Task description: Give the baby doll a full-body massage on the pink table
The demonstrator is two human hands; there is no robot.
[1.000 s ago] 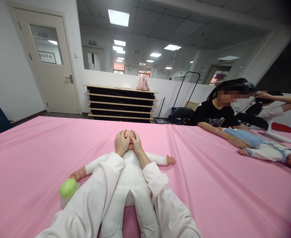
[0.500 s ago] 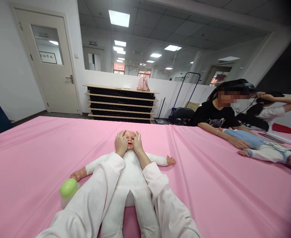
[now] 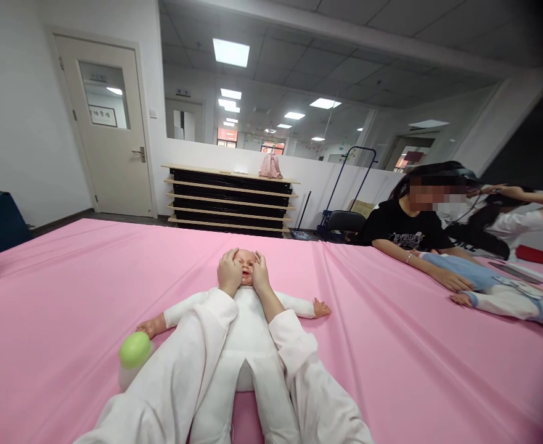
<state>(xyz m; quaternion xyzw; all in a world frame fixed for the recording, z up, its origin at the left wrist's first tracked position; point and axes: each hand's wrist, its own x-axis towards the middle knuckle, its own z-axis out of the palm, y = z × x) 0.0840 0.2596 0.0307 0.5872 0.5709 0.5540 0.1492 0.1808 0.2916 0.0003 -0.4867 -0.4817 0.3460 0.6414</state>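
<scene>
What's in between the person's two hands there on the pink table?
The baby doll's face lies between the left hand and the right hand; each hand cups one side of the doll's head. The head camera shows this.

Both arms are covered by long white sleeves of a smooth, lightly creased fabric. The left sleeve [image 3: 179, 364] is loose and wide, ending in a plain cuff at the wrist. The right sleeve [image 3: 312, 382] ends in a broader turned-back cuff set further up the forearm. The left hand [image 3: 229, 274] and right hand [image 3: 261, 275] are bare, without gloves.
</scene>
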